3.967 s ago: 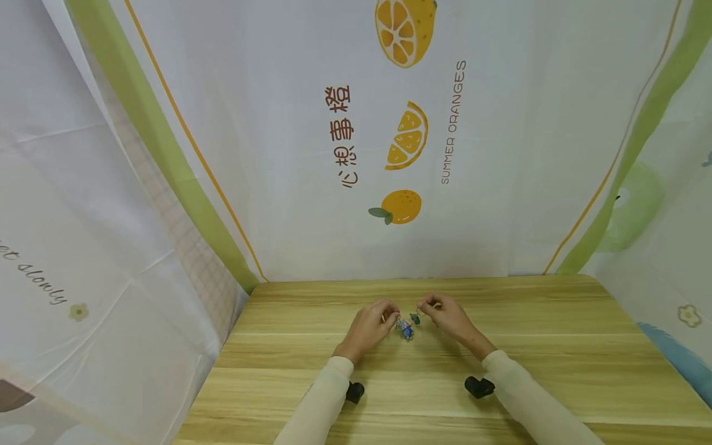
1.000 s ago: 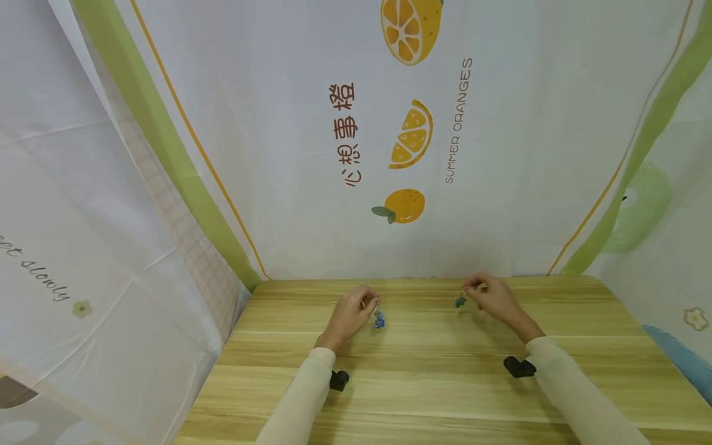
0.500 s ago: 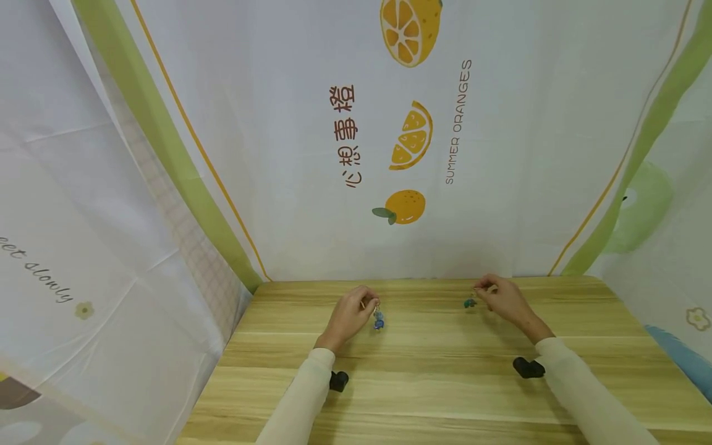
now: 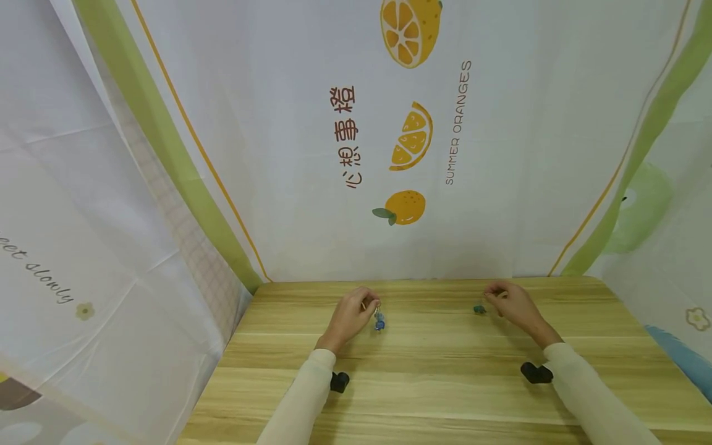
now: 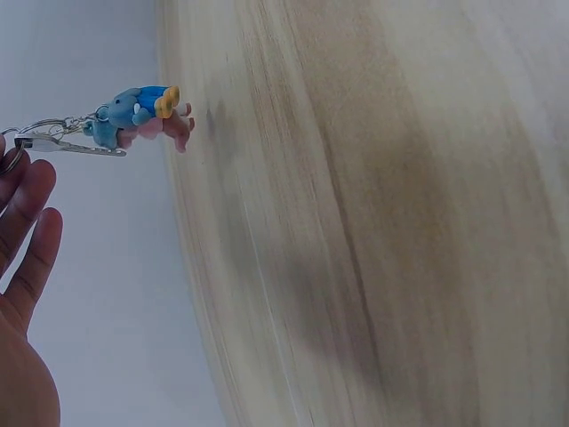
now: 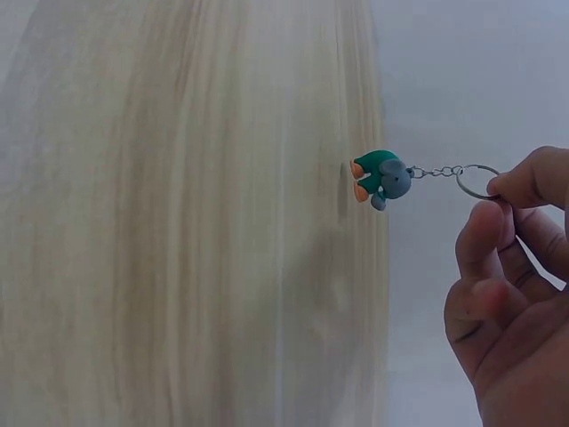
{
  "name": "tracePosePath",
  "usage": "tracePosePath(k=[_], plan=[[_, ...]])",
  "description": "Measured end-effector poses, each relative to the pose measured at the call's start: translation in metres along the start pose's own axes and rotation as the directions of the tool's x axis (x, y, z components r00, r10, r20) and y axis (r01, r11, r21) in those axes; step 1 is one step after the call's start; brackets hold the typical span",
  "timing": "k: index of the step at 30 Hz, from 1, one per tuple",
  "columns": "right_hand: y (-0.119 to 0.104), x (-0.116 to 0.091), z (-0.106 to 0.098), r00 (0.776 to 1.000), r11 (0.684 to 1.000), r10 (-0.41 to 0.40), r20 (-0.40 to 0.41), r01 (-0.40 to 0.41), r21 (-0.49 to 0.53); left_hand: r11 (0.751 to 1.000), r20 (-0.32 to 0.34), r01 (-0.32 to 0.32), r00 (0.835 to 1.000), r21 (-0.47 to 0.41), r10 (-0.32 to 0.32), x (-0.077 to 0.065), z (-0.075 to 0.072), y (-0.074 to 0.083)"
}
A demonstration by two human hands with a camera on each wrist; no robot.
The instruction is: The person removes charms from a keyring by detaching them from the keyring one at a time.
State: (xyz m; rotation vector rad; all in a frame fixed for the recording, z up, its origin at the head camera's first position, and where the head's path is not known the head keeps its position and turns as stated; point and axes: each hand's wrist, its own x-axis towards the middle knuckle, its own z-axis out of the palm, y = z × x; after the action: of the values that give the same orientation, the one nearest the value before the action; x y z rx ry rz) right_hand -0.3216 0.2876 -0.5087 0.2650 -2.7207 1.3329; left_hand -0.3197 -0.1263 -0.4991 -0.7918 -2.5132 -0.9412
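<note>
- The left hand (image 4: 351, 314) is near the centre of the head view, and its grip pinches a bunch of small keychains (image 4: 379, 320) at the ring end.
- In the left wrist view, the bunch hangs at upper left: an elephant figure (image 5: 129, 105) with blue clothes and yellow feet, a pink figure (image 5: 180, 133) just beside it, and a silver metal piece (image 5: 71, 146), perhaps a nail clipper, which is too small to be sure.
- The right hand (image 4: 516, 306) is at right of centre, with the grip of thumb and finger pressed together on a metal ring (image 6: 471, 190).
- From this ring, by a short chain (image 6: 433, 172), hangs one grey elephant keychain (image 6: 380, 162) in green clothes with orange feet.
- The two hands are well apart, above the far part of the wooden counter (image 4: 423, 383).
- Behind it, a white cloth (image 4: 300, 235) with printed oranges fills the upper middle.
</note>
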Motion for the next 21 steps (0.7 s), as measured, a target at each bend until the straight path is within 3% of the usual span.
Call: tracePosePath(k=[13,21], plan=[[0.014,-0.006,-0.010,0.999,0.999,0.043,-0.032,-0.044,-0.016,0.999,-0.021,-0.034,0.999,0.011,0.034,0.000,0.001,0.000],[0.023,-0.008,-0.015,0.997,0.998,0.052,-0.062,-0.054,-0.038,1.000,-0.010,-0.014,1.000,0.007,0.014,0.000,0.000,0.001]])
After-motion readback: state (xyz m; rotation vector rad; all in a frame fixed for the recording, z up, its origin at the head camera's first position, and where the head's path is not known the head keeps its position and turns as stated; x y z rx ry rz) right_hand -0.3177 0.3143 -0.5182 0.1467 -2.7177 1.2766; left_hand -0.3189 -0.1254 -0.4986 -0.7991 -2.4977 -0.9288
